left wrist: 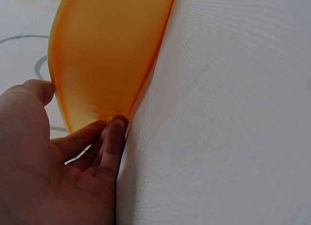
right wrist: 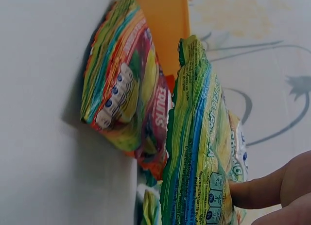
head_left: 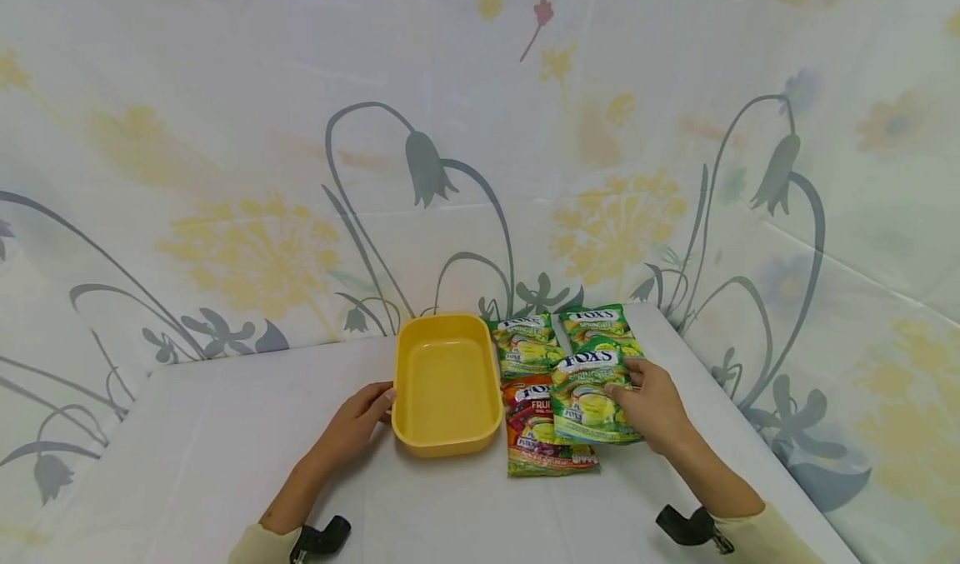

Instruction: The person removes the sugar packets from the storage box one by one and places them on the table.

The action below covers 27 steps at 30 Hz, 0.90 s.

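Candy in a glossy green foil sachet sits in the grip of the right hand, thumb on the printed face and fingers curled under the edge nearest that hand, so the sachet rides tilted above the others; the right-wrist view shows its crinkled side raised off the white cloth-covered table, with a fingertip pressing its back. Its label reads "FOX'S" and, below that, what looks like "SPRING TEA"; smaller print is too fine to read. Partly beneath it, toward the left hand, lies a red and orange foil sachet marked "FOX'S" and "FRUITS". Beyond the right hand's fingertips lie two more green sachets of the same brand, one closer to the tub and one farther out. Between the hands stands a shallow yellow rectangular plastic tub, nothing in it. The left hand rests against the tub's near-left corner, fingers relaxed and lightly touching the wall, gripping nothing. By my judgement the step in hand is lifting the first sachet clear of the pile; the next move would call for carrying it across, over the tub's rim, while the left hand steadies the tub.
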{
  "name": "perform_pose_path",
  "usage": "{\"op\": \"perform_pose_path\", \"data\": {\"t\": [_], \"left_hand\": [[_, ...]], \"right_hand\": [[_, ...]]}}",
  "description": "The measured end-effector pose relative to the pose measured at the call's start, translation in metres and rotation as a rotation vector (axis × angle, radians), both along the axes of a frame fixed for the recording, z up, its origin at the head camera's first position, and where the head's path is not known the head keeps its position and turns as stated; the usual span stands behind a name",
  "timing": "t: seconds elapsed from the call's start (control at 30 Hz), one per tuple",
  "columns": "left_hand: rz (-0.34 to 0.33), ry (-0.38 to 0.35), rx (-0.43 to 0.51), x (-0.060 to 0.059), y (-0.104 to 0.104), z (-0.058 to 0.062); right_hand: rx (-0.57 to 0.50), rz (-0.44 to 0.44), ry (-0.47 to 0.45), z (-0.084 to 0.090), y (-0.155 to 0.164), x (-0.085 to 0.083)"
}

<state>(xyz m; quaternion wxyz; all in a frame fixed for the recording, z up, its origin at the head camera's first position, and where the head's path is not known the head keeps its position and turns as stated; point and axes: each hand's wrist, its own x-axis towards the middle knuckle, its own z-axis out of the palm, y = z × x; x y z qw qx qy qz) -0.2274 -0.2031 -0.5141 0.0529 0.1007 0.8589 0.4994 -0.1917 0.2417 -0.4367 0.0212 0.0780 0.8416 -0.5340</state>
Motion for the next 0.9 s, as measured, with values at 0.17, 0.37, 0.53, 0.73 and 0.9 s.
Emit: {"op": "perform_pose_path", "data": {"t": [0.17, 0.37, 0.53, 0.73, 0.9], "left_hand": [[-0.003, 0.004, 0.004, 0.0, 0.0, -0.001], [-0.003, -0.003, 0.013, -0.002, 0.0, -0.002], [-0.003, -0.006, 0.018, -0.002, -0.001, -0.002], [-0.007, -0.009, 0.023, -0.002, 0.0, -0.003], [-0.006, -0.014, 0.024, -0.002, 0.0, -0.002]], "right_hand": [[0.027, -0.023, -0.027, -0.004, 0.013, 0.0], [0.066, -0.056, -0.057, -0.01, 0.028, 0.001], [0.1, -0.074, -0.079, -0.014, 0.037, 0.001], [0.152, -0.101, -0.093, -0.018, 0.047, 0.0], [0.181, -0.118, -0.105, -0.022, 0.053, -0.002]]}}
